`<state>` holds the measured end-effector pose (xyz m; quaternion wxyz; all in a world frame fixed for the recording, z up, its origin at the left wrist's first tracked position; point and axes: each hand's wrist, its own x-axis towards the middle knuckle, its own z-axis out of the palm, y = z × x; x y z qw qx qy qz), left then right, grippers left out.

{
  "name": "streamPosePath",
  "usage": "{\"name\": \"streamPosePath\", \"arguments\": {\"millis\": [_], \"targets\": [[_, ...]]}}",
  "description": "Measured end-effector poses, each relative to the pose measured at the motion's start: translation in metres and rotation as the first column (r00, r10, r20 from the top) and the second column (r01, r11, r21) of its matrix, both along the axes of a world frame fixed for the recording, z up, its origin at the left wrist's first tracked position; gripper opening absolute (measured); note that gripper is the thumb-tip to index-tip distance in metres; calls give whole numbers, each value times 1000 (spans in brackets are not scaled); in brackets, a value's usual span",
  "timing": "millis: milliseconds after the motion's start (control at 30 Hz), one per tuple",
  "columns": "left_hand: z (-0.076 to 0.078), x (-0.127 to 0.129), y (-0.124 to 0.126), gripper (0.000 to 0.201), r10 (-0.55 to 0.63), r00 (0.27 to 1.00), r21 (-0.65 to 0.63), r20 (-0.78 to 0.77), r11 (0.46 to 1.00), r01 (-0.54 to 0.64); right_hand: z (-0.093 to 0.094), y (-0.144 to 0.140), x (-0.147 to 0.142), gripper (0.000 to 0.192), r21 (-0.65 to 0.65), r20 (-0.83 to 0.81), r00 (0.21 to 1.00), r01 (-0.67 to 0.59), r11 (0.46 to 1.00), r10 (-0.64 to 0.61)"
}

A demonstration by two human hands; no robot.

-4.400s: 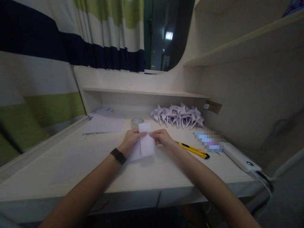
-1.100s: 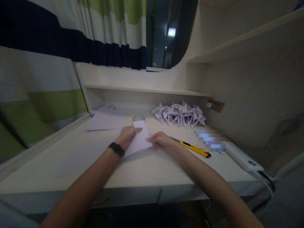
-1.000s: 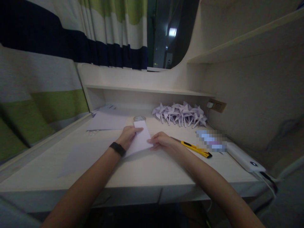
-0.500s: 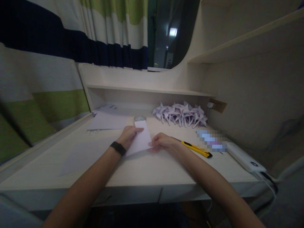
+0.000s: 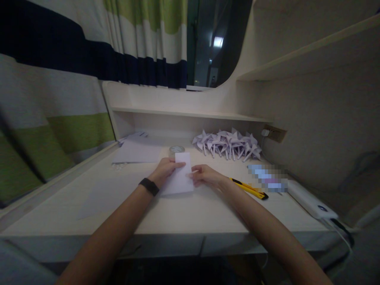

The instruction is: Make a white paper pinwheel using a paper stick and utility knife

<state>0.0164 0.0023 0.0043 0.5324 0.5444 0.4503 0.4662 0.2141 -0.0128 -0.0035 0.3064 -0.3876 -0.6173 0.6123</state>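
My left hand (image 5: 166, 170) grips a folded sheet of white paper (image 5: 182, 180), with the thumb lying on top near its upper part and the other fingers hidden underneath. A dark band circles that wrist. At the paper's right edge, the curled fingers of my right hand (image 5: 204, 176) pinch the side; they are slightly blurred. Just beyond the paper's top edge lies a roll of clear tape (image 5: 177, 149). A yellow and black utility knife (image 5: 249, 188) rests on the desk beside my right wrist, its left end hidden behind the wrist.
White paper pinwheels (image 5: 227, 142) stand bunched at the back right. A paper stack (image 5: 136, 148) lies back left, and a loose sheet (image 5: 101, 196) nearer on the left. On the right are a blurred-out phone (image 5: 268, 178) and a white power strip (image 5: 310, 202). A low shelf (image 5: 190, 114) overhangs the back.
The paper has turned more upright, its top swinging to the right. My right hand has shifted slightly up along its right edge. The whole view has moved a little.
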Motion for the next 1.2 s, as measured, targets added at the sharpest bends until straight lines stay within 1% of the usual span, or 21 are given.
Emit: {"name": "streamPosePath", "arguments": {"millis": [67,100,167,233,367,467,600,733,800,833,867,900,1000,1067,1200], "targets": [[3,3,-5,22,-64,995,19,-74,998,65,-2,2,-4,42,74,-117,984,143,987,-133],[4,4,-7,24,-111,989,29,-101,993,114,-4,5,-6,40,89,-142,971,206,974,-193],[5,6,-11,28,-200,972,55,-121,977,208,-8,9,-8,38,70,-147,948,294,953,-282],[4,6,-13,28,-242,962,76,-129,964,253,-13,13,-9,38,21,-155,932,335,942,-328],[3,5,-14,25,-247,958,68,-144,964,258,-17,14,-10,33,-38,-185,912,366,930,-366],[6,5,-17,24,-273,953,26,-133,960,278,-14,11,-11,30,-41,-203,874,442,896,-441],[10,5,-23,18,-288,946,-47,-147,958,285,-9,10,-11,25,-29,-248,841,490,871,-481],[13,7,-28,15,-314,944,-78,-98,948,307,-5,9,-10,22,-45,-310,765,581,813,-564],[13,9,-29,13,-302,951,-87,-68,951,296,-4,10,-9,21,-39,-337,725,627,778,-601],[13,9,-28,12,-286,956,-95,-57,955,280,-3,10,-8,21,-34,-340,719,635,772,-606],[13,10,-28,12,-264,963,-103,-47,961,258,-3,10,-7,21,-30,-337,725,630,776,-601],[12,11,-28,11,-236,971,-108,-38,967,231,-3,11,-6,20,-29,-326,743,610,792,-584],[12,12,-27,11,-178,984,-98,-14,979,176,-3,11,-5,20,-35,-284,812,523,851,-510],[12,14,-27,10,-170,985,-92,-6,981,169,-3,10,-6,18,-30,-282,818,515,857,-501],[11,18,-31,10,-176,984,-61,23,982,177,-3,8,-11,14,-31,-296,800,539,842,-523]]}}
